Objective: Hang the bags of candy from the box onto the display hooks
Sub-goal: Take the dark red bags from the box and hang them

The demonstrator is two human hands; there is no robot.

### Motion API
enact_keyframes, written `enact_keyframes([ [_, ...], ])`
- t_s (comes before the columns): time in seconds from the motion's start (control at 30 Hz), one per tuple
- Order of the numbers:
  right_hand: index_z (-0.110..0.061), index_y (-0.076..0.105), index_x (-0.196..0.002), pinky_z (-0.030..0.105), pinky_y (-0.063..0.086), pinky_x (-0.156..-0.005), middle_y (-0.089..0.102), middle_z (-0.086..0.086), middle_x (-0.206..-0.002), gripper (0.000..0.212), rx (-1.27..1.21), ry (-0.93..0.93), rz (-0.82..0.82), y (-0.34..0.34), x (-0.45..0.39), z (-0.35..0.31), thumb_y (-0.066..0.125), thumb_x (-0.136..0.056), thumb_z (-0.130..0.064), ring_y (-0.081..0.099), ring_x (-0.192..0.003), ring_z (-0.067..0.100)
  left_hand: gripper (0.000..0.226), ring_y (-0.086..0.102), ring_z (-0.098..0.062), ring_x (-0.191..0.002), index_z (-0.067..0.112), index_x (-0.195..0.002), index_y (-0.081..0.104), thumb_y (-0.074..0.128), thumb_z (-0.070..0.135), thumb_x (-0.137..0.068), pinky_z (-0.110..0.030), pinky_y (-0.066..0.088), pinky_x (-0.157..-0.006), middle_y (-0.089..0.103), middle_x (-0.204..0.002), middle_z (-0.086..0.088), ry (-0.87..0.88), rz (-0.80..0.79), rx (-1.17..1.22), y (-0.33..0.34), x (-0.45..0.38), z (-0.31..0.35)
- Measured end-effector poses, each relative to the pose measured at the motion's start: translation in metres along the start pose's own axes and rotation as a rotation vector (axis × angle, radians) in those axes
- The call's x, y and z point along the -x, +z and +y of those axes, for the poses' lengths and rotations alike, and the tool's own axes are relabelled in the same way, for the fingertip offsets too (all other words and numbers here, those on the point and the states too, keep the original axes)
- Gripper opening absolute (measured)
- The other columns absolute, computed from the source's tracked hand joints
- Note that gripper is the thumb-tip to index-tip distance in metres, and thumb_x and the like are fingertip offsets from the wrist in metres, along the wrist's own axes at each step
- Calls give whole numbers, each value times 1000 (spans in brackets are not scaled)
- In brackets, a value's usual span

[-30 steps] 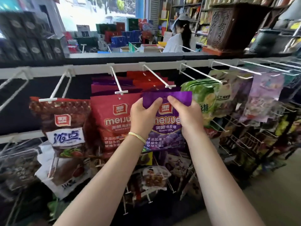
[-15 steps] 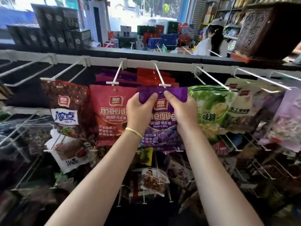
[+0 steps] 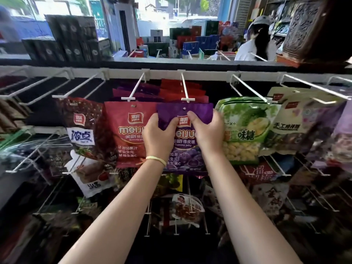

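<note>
A purple bag of gummy candy (image 3: 185, 155) hangs in front of the display, held up by both hands near its top edge. My left hand (image 3: 159, 136) pinches its upper left part and my right hand (image 3: 206, 130) pinches its upper right part. The bag's hang hole sits just below the tip of a white display hook (image 3: 185, 90). Red and purple bags hang behind it on that hook. A red bag of the same brand (image 3: 126, 134) hangs on the hook to the left (image 3: 134, 90). The box is not in view.
A green durian candy bag (image 3: 245, 128) hangs right of my hands, a dark red bag (image 3: 83, 128) to the left. Empty white hooks (image 3: 76, 90) stick out at upper left. Lower rows of hooks hold more snacks. A person (image 3: 255, 44) stands beyond the shelf top.
The view has shifted left and closer to the rack. The purple bag's top has come up under the hook's tip; both hands keep their hold on it.
</note>
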State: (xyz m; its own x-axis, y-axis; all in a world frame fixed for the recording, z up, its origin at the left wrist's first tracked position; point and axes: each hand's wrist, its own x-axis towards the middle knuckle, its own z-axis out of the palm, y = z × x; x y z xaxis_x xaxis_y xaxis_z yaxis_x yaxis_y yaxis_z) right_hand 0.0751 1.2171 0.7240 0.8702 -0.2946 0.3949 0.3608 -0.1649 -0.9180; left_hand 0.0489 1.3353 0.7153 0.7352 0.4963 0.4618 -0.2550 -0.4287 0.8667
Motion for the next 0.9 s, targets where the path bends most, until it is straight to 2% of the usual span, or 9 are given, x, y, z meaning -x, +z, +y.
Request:
enact_keyframes([
  [0.07,-10,57,-103,9,47,-68,64,-13,-89,32,-9,-16,44,-1,10,5,81,-83,-19,62,-75,-12,28,52,0,-74,14,-101,61,79,28,-86,-9,39,-68,55,-82,20,-28,7,-18,-5,10,-6],
  [0.17,-11,47,-112,6,44,-71,60,-9,-98,42,9,-48,112,-3,32,8,79,-84,-12,60,-83,-13,50,53,-7,-85,11,-126,53,80,18,-84,-11,44,-76,54,-103,8,37,-11,-64,-16,22,-17],
  [0.27,-6,48,-116,9,42,-80,51,4,-110,44,219,-147,258,-1,56,9,76,-82,-8,53,-97,7,51,50,-7,-86,11,-124,53,79,7,-81,-17,48,-79,51,-108,2,158,-92,-120,-39,29,-31],
  [0.37,-15,51,-101,32,51,-77,55,5,-102,27,324,-181,272,14,89,4,68,-82,-5,57,-86,20,22,54,-8,-75,13,-103,65,73,6,-84,-31,50,-72,61,-86,6,252,-195,-159,-74,32,-52],
  [0.47,-18,55,-91,32,49,-65,62,-4,-78,12,295,-118,81,51,135,-10,64,-89,-11,59,-68,13,10,62,-9,-68,19,-94,71,68,12,-89,-32,54,-68,65,-75,14,130,-438,-141,-126,34,-81],
  [0.57,-23,63,-89,33,50,-66,66,-7,-75,4,273,29,-258,113,188,-20,62,-93,-22,62,-69,11,11,64,-11,-60,19,-96,74,67,12,-90,-27,52,-65,71,-76,7,-8,-599,-136,-203,30,-116],
  [0.67,-24,67,-82,36,50,-68,66,-4,-70,15,234,141,-481,188,244,-30,61,-95,-25,62,-66,15,12,66,-13,-61,23,-93,75,68,12,-92,-17,50,-63,73,-76,5,-119,-584,-137,-308,19,-152],
  [0.8,-12,67,-85,31,46,-57,64,3,-65,19,160,301,-671,293,325,-52,57,-99,-19,61,-57,18,13,66,-15,-57,18,-90,75,64,14,-95,-28,55,-64,73,-73,5,-286,-505,-131,-455,-6,-205],
  [0.9,-12,67,-87,28,48,-56,68,6,-69,20,168,307,-823,366,376,-71,55,-100,-18,64,-57,18,16,63,-14,-52,11,-93,74,59,13,-97,-23,51,-53,72,-72,-4,-415,-418,-96,-539,-23,-234],
])
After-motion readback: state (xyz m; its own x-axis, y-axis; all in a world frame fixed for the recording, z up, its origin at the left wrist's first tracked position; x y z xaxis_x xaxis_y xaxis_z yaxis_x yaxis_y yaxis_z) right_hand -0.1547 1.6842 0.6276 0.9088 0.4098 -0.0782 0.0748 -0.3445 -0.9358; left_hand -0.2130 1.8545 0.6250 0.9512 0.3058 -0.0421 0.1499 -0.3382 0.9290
